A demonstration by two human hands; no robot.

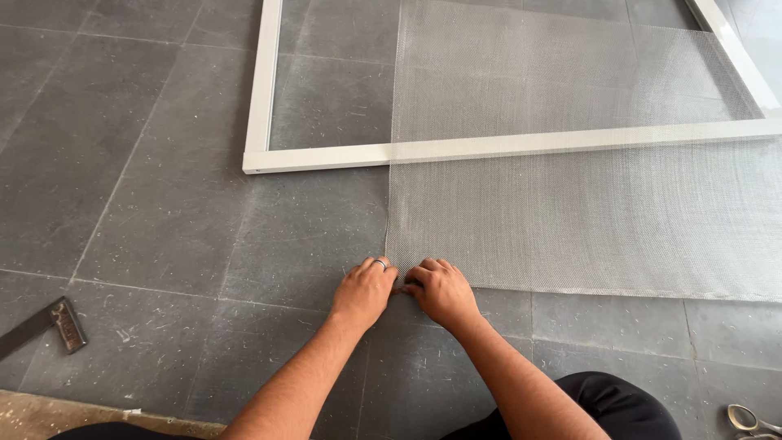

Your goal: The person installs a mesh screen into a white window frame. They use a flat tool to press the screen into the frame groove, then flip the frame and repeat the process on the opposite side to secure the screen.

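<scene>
- Nearest me, I saw dark trouser knees at the bottom edge, well below the mesh sheet.
- Scissor handles lay on the floor, below the mesh's right end.
- A dark metal square lay far left of the mesh.
- My left hand, a ring on one finger, had its fingers curled narrow and pinching the mesh's near left corner.
- My right hand sat just beside it, touching it, fingers also closed on that same corner edge.
- The grey mesh lay flat on the tiled floor, stretching away and rightward from that corner.
- Farther on, the mesh draped over the white frame, covering the frame's near rail and its right part; the frame's left part stayed uncovered.
</scene>
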